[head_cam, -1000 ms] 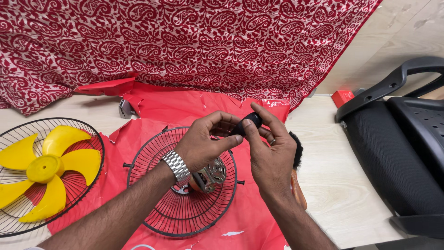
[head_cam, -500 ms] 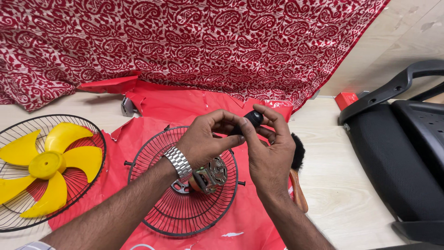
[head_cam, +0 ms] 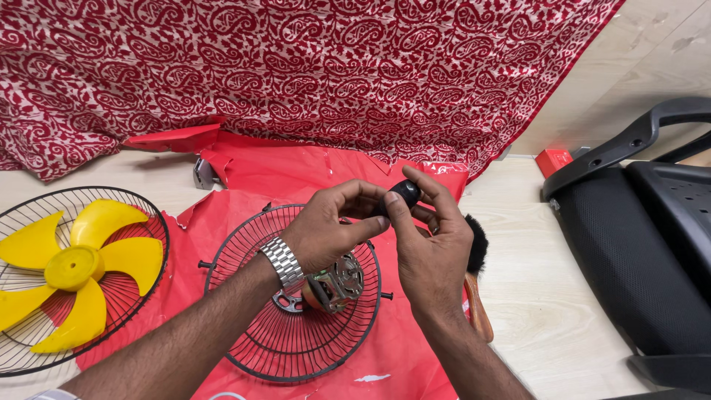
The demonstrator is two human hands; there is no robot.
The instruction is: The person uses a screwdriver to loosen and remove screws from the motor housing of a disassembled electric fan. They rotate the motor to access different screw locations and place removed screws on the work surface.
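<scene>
Both my hands meet above a round black wire fan guard [head_cam: 244, 341] lying on red paper [head_cam: 296, 174]. My right hand [head_cam: 429, 252] pinches a small black rounded part [head_cam: 406, 192] between thumb and fingers. Against that same part rest the fingertips of my left hand [head_cam: 329, 230], which wears a metal wristwatch [head_cam: 281, 261]. A metal fan motor [head_cam: 335, 281] sits at the guard's centre, just under my left hand.
A yellow fan blade [head_cam: 70, 270] lies in a second wire guard [head_cam: 141, 211] at the left. A wooden-handled black brush [head_cam: 478, 255] lies beside my right hand. A black office chair [head_cam: 637, 244] stands at the right. Red patterned cloth [head_cam: 296, 67] hangs behind; a small red box [head_cam: 554, 160] sits by it.
My hands have stayed together on the black part, with the fingers shifting slightly around it. The view has drifted a little.
</scene>
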